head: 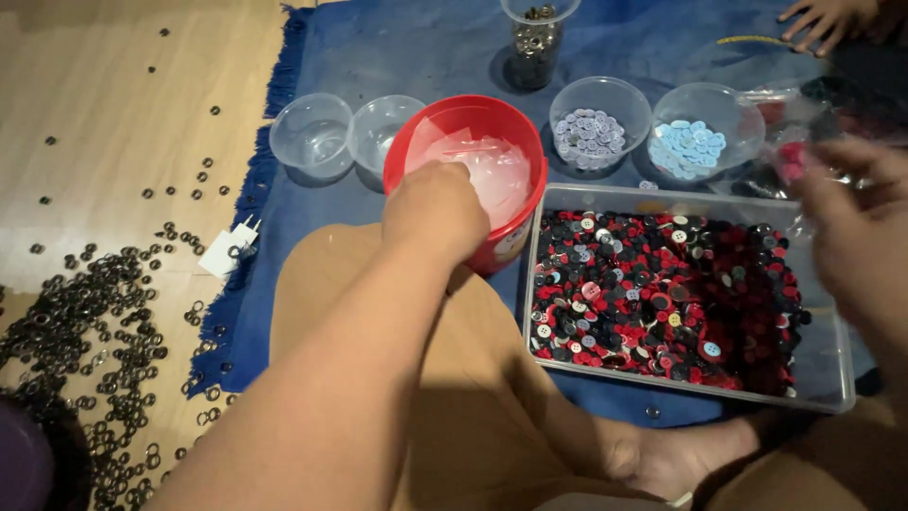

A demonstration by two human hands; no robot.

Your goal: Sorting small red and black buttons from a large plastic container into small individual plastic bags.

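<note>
Loosely curled, the left hand [435,210] is reaching into the red bucket [506,241] at frame centre, fingertips on thin, crinkly clear plastic [497,170]; likely light and slippery, best pinched at an edge. Blurred at right, the right hand [851,227] is pinching a small red piece [791,161] above the tray of buttons [832,374].

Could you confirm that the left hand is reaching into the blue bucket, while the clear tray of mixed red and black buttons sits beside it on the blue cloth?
Not quite: the bucket is red, not blue, as the head view shows. The rest holds: the left hand reaches into it, and the clear tray of mixed red and black buttons sits beside it on the blue cloth.
</note>
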